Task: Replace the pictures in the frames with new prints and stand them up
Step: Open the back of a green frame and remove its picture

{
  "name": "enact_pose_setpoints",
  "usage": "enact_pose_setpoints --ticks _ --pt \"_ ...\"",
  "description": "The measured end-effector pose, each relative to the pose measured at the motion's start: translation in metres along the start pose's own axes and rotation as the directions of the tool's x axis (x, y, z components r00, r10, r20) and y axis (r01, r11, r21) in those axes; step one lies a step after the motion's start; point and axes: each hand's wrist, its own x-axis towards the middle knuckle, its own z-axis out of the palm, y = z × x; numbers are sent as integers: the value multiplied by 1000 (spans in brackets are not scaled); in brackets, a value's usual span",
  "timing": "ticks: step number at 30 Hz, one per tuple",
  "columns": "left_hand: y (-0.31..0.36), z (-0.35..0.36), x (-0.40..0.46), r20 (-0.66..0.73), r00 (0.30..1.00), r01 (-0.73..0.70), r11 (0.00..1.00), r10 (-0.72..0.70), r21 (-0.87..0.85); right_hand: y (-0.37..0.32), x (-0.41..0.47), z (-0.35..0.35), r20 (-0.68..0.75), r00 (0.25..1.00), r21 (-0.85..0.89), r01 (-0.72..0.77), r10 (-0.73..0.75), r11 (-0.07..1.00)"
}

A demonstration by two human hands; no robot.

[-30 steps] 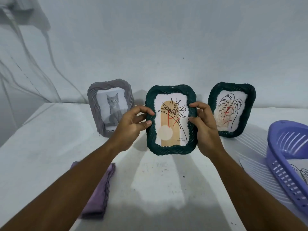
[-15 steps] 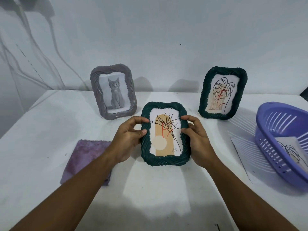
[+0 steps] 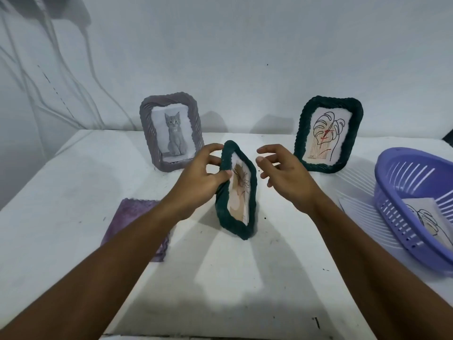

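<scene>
Left hand (image 3: 198,179) is pinching the left rim of the dark green frame (image 3: 236,190), which is sitting mid-table on its bottom edge, turned edge-on between the grey kitten frame (image 3: 171,134) and the far-right green leaf frame (image 3: 328,134). Right hand (image 3: 285,173) is hovering just beside it, fingers spread, holding nothing. Step looks like turning the frame to get at its back; next it needs the right hand steadying the rim.

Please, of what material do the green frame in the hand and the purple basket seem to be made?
The green frame looks like matt moulded plastic or resin, judging by its rope-like twisted ridges; it is hard to tell which. The purple basket seems glossy plastic: smooth rim, even moulded slots.
</scene>
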Motion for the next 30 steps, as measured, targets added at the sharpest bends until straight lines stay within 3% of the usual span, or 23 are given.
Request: enact_pose_setpoints --ticks 4,12,16,18,22,25,30 --pt "10 19 2 43 997 69 981 -63 -181 -10 8 -8 -5 1000 67 1 0 998" --pt "3 41 7 195 980 120 919 -49 -375 -17 12 -35 -139 990 -177 -51 27 983" --pt "-31 34 11 137 988 -74 995 65 61 -3 6 -46 -126 990 -154 -76 56 985" --pt "-49 27 10 110 988 -136 958 112 252 10 -2 -44 -97 990 -46 -109 104 993" --pt "-80 13 2 144 974 -221 875 175 432 41 -21 -27 -48 979 83 -195 200 977" --pt "-94 8 -12 161 966 -257 829 202 498 60 -32 -15 -31 976 -31 -218 217 976" --pt "-106 12 -30 133 953 -300 772 274 561 77 -44 -3 -13 993 -299 -112 114 948"
